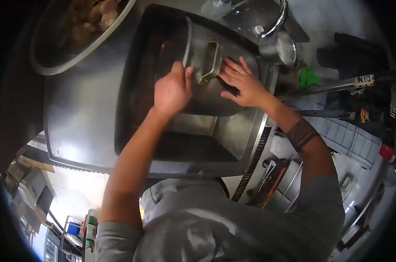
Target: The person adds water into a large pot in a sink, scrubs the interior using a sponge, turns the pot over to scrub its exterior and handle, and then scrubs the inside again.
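A large metal pot lies on its side in the steel sink, its rim toward the left and a metal loop handle facing up. My left hand is closed over the pot's rim. Right of the handle, my right hand lies flat against the pot's outer wall with its fingers spread. Something dark shows under the right palm and between thumb and fingers; whether it is a pad or shadow is unclear.
At the upper left stands a big metal bowl with pale, lumpy food. A curved faucet and a small metal cup are beyond the sink's right corner. Dark pipes and a green object lie to the right.
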Demonstrator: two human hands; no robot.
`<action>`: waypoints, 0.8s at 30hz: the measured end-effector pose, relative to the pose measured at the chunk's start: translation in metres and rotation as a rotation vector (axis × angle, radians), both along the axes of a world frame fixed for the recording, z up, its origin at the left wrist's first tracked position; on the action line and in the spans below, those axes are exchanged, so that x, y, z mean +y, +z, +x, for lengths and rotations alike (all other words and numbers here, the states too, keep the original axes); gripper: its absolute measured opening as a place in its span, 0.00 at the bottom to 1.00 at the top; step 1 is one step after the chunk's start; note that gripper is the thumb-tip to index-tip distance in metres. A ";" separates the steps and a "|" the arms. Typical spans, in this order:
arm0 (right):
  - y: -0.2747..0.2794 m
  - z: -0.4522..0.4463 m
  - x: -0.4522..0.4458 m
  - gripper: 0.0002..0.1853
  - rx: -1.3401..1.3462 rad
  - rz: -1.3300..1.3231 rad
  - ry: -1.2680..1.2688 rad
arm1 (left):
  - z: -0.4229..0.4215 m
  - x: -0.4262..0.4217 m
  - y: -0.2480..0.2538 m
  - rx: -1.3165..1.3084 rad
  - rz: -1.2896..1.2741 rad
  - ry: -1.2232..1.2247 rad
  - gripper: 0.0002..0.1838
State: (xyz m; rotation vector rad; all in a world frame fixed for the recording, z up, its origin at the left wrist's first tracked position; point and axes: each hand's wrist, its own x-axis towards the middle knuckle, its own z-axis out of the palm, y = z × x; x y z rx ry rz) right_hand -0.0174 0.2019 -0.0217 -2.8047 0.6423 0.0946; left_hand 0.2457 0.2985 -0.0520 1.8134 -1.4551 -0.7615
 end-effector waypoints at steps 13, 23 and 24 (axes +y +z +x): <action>-0.007 0.046 0.003 0.28 -0.231 0.090 -0.281 | -0.001 0.002 -0.004 -0.015 -0.021 -0.030 0.16; -0.018 0.056 -0.003 0.23 -0.346 0.011 -0.415 | -0.002 0.001 -0.006 -0.027 -0.024 -0.022 0.16; -0.021 0.037 0.001 0.23 -0.296 0.011 -0.418 | -0.002 0.002 -0.005 -0.028 -0.026 -0.024 0.16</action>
